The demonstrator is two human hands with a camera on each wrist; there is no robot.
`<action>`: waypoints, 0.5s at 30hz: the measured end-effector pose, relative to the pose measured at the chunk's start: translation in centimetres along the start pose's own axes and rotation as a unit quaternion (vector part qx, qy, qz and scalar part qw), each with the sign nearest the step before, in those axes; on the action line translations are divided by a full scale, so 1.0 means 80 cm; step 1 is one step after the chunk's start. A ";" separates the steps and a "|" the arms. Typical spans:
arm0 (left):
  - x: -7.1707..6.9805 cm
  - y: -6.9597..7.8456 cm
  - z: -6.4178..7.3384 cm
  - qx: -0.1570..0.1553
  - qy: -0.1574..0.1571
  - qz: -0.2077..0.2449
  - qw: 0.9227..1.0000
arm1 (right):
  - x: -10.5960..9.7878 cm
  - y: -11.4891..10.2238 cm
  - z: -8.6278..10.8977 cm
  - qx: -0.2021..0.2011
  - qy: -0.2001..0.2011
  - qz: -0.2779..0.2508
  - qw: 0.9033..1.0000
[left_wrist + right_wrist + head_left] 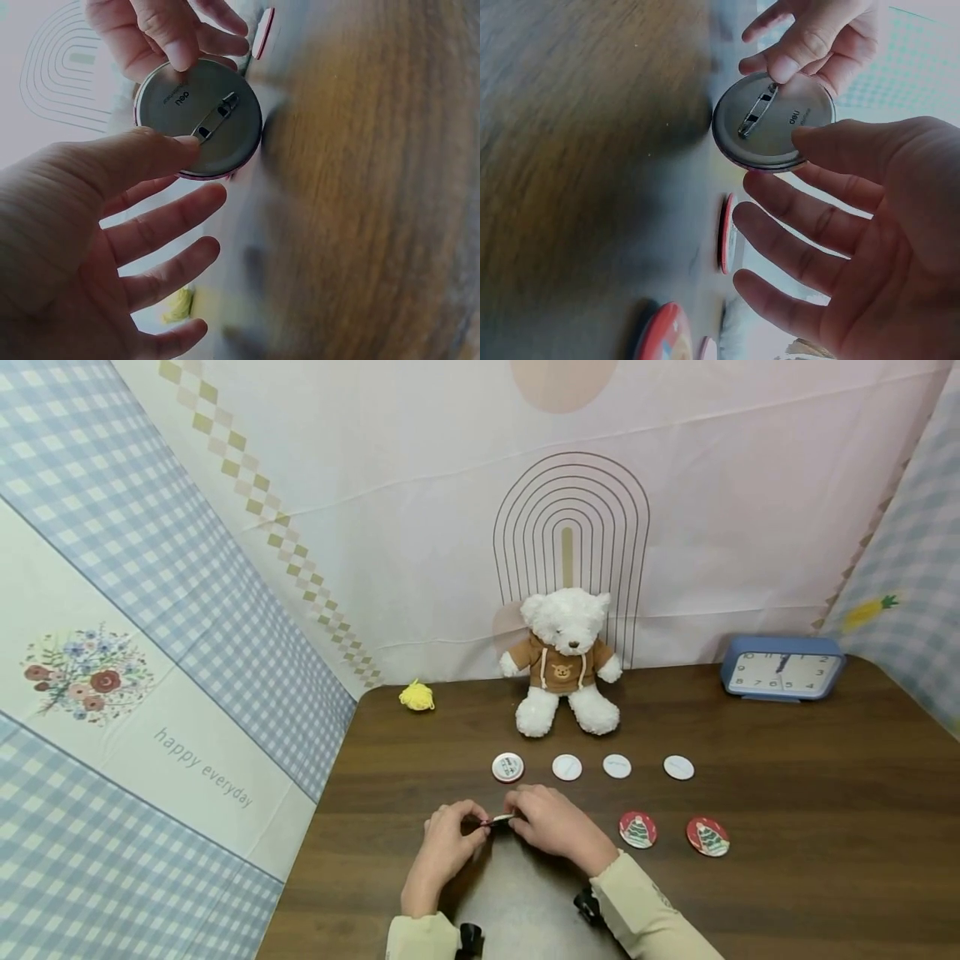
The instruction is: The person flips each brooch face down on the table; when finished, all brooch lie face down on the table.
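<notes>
Both hands hold one round pin badge (169, 112) just above the table. Its bare metal back, with a safety-pin clasp (216, 118), shows in both wrist views. My left hand (446, 850) pinches one edge between thumb and fingers. From the other side, my right hand (557, 825) pinches the opposite edge, its other fingers (795, 251) spread. The badge's front is hidden. Right of the hands lie two red badges with Christmas trees, a nearer one (637, 830) and a farther one (708, 837).
Beyond the hands runs a row: a red-rimmed white badge (507, 767) and three white discs (567, 767). Farther back are a white teddy bear (566, 660) in a brown hoodie, a yellow yarn ball (417, 696) and a blue clock (783, 668) on the wooden table (825, 802).
</notes>
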State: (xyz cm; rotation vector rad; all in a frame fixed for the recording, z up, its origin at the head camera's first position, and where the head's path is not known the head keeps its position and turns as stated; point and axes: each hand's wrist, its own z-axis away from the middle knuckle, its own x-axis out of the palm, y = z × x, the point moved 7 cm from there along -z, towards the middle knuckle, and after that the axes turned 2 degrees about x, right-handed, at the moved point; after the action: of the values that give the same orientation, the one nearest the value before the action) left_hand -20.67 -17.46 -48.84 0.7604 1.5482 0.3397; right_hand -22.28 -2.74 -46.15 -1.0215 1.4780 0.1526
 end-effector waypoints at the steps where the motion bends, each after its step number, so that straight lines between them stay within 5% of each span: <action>1: 0.000 0.000 0.000 -0.001 0.001 -0.001 1.000 | 0.000 0.000 0.000 0.002 0.002 -0.003 1.000; 15: 0.004 0.000 -0.007 -0.027 0.001 -0.025 0.999 | 0.010 0.011 -0.007 0.048 0.030 0.007 0.998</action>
State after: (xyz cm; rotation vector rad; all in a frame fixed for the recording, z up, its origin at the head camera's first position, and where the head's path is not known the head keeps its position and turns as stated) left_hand -21.20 -17.15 -49.01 0.6786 1.5512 0.3453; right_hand -23.10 -2.96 -47.14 -0.9445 1.5328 0.0606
